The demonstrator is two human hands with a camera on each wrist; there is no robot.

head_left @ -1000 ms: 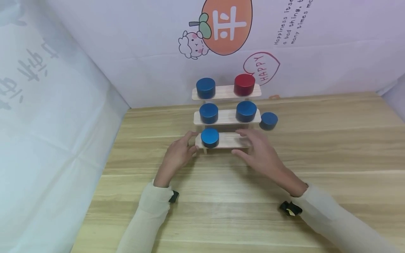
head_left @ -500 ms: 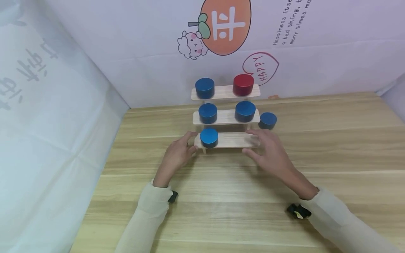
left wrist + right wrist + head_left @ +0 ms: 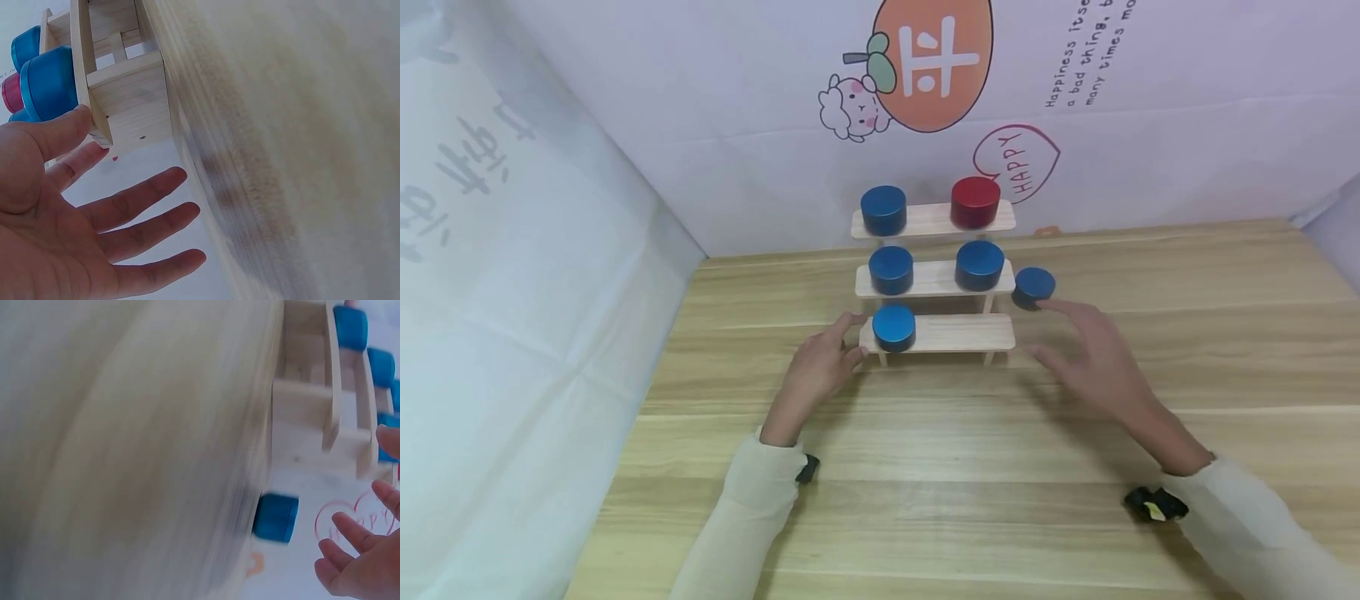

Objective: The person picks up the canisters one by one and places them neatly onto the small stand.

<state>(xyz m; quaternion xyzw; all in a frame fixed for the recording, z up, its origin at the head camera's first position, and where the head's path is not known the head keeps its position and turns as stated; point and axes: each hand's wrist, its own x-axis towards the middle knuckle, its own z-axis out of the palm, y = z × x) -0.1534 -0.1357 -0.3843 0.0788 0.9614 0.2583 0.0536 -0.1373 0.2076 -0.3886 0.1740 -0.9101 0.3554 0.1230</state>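
Observation:
A three-tier wooden display stand (image 3: 958,332) stands on the table against the back cloth. My left hand (image 3: 822,362) pinches the left end of its lowest shelf between thumb and forefinger; the other fingers stretch out straight in the left wrist view. On that shelf, at the left, sits a blue round tin (image 3: 893,327). The right hand (image 3: 1101,358) is off the stand's right side, fingers spread and holding nothing. Just beyond its forefinger, a loose blue tin (image 3: 1033,286) rests on the table, also showing in the right wrist view as a blue tin (image 3: 275,517).
Two blue tins, left (image 3: 891,269) and right (image 3: 979,265), occupy the middle shelf. The top shelf bears a blue tin (image 3: 883,210) at left and a red tin (image 3: 975,202) at right. A printed white cloth (image 3: 737,167) hangs behind the wooden table (image 3: 925,517).
My right hand has moved rightward from the lowest shelf to beside the loose blue tin, uncovering the shelf's right end. The left hand has stayed at the shelf's left end.

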